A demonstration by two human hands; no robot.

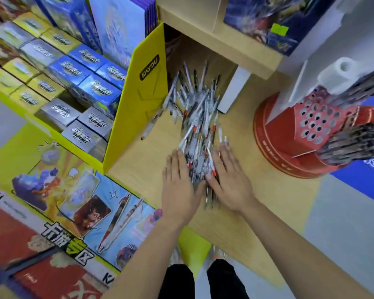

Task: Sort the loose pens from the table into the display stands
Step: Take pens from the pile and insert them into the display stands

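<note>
Pen heap noted on surface, long axes mostly running away from body. Near end flanked by left hand and right hand, both laid flat, fingers straight, nothing pinched. Red display stand sited to right; right hand judged nearer.

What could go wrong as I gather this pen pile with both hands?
The left hand and right hand flank only the near end of the pile, so its far end may scatter or roll off the table. One pen beside the yellow divider lies apart and could be missed. The red stand already has pens jutting sideways; a full handful might knock them.
</note>
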